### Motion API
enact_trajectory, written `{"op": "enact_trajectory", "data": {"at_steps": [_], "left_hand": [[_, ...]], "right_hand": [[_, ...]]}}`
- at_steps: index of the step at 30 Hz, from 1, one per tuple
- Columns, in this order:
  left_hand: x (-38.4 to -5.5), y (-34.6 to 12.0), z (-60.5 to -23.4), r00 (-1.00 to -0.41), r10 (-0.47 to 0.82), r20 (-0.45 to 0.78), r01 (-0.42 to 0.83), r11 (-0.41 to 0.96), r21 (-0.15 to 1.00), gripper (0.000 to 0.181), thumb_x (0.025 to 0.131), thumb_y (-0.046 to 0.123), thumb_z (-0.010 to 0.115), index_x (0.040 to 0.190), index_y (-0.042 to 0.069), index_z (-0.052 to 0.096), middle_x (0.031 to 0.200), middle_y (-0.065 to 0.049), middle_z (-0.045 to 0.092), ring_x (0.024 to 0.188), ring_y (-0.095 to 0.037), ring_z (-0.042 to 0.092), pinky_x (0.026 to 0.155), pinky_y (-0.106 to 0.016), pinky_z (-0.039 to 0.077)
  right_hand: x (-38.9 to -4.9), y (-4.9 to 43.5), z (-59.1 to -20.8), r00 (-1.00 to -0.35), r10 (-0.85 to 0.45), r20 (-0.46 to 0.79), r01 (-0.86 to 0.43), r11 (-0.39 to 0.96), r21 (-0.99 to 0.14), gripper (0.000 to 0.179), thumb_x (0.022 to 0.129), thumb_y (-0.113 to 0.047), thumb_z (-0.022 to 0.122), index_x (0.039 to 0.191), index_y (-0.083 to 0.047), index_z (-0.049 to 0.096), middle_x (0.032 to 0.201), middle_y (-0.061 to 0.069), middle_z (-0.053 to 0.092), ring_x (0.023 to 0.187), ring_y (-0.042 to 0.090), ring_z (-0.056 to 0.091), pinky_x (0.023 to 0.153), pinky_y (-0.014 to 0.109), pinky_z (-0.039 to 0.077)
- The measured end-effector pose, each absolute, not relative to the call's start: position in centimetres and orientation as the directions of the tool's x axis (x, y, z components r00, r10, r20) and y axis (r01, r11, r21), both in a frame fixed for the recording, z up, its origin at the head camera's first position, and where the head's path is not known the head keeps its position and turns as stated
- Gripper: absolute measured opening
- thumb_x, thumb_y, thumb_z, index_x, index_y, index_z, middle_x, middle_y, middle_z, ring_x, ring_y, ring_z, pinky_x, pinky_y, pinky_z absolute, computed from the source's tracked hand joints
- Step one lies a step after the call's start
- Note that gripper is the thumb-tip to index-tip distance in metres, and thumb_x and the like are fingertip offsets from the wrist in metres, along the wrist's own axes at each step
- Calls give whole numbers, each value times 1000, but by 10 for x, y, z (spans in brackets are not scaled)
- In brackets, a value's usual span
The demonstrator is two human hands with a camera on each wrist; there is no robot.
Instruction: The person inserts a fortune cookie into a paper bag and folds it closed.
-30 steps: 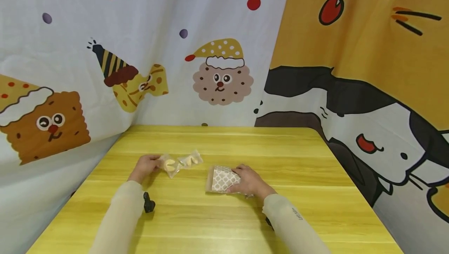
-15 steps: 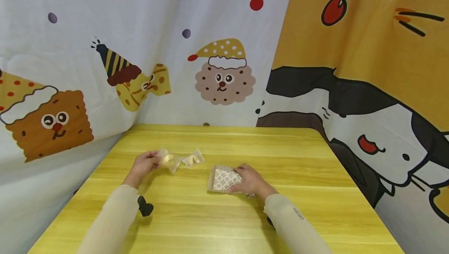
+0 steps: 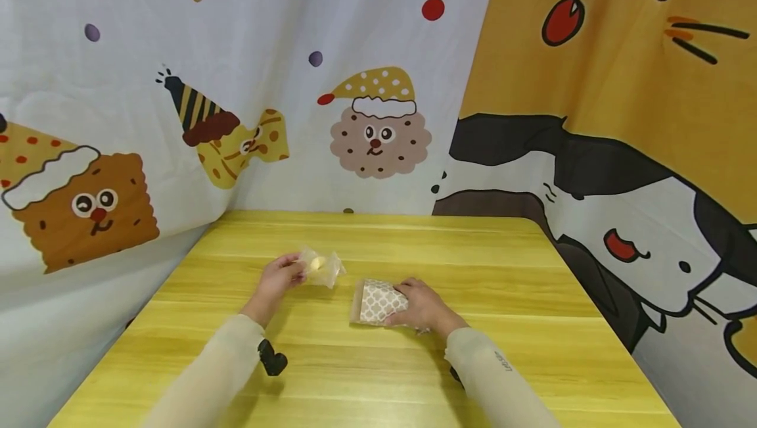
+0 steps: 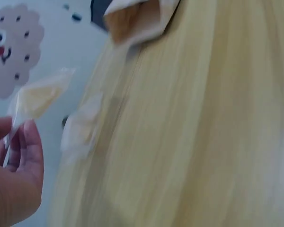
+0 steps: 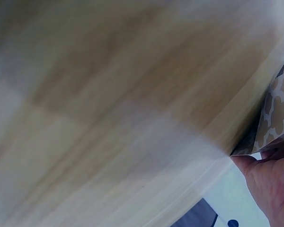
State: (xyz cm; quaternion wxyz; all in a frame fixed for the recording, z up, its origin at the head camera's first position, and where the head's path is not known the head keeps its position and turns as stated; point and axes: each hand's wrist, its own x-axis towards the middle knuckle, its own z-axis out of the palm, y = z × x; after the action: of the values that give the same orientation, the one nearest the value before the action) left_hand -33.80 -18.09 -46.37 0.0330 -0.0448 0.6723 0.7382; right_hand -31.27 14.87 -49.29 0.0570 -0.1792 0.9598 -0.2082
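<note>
My left hand [image 3: 278, 286] pinches a small clear packet [image 3: 317, 263] with a pale yellow snack inside, raised over the table. In the left wrist view the held packet [image 4: 38, 100] hangs from thumb and fingertips. A second, similar packet [image 4: 83, 130] lies on the table beyond it, blurred; in the head view the held one largely covers it. To the right, my right hand [image 3: 421, 304] grips a beige and white patterned paper bag [image 3: 378, 300] lying on its side. The bag's mouth faces left and stands open in the left wrist view.
A yellow wood-grain table [image 3: 331, 375] spreads under both hands. Behind it hangs a white cartoon-printed curtain [image 3: 266, 40], with an orange cartoon-printed one [image 3: 615, 86] at the right. A black wrist-camera piece [image 3: 273, 359] sits below my left wrist.
My left hand has taken the left packet, lifted it and moved right, across the other packet and nearer the bag. The right hand and the bag hold their place.
</note>
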Motion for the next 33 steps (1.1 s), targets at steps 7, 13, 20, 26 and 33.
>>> {"op": "enact_trajectory", "data": {"at_steps": [7,13,20,26,33], "left_hand": [[-327,-152,-472,-989,-45,-140,-128,-201,971,36,89,3,54,123,-7,45,87,-6,55,72,-13,57,75,-31,50],[-317,-139,-486,-982,-41,-183,-170,-212,962,35,88,2,55,121,-6,47,86,-7,56,72,-15,57,78,-35,49],[-309,-121,-498,-986,-15,-167,-161,-206,965,31,87,-1,54,116,-9,49,83,-7,56,69,-14,56,66,-27,50],[-300,-103,-505,-987,39,-157,-161,-179,970,30,88,0,54,115,-10,49,90,-11,55,73,-17,58,68,-30,52],[-298,-98,-508,-987,101,-124,-129,-40,991,32,86,0,56,114,-13,51,92,-17,60,74,-22,61,66,-34,53]], "right_hand": [[-312,148,-494,-920,-392,-17,-350,840,-416,96,61,-71,64,135,-14,43,134,5,39,120,26,38,96,42,35],[-313,148,-494,-920,-390,-19,-351,846,-402,97,61,-72,62,136,-13,43,135,6,38,121,26,37,97,42,33],[-312,149,-493,-922,-387,-19,-345,840,-418,95,63,-70,64,136,-13,43,136,9,37,122,29,36,96,46,34],[-311,149,-493,-925,-379,-15,-340,846,-410,95,63,-70,64,136,-13,43,136,8,38,121,29,36,96,45,34],[-311,150,-494,-923,-385,0,-352,843,-407,92,64,-68,65,135,-14,44,133,8,40,120,28,38,96,46,33]]}}
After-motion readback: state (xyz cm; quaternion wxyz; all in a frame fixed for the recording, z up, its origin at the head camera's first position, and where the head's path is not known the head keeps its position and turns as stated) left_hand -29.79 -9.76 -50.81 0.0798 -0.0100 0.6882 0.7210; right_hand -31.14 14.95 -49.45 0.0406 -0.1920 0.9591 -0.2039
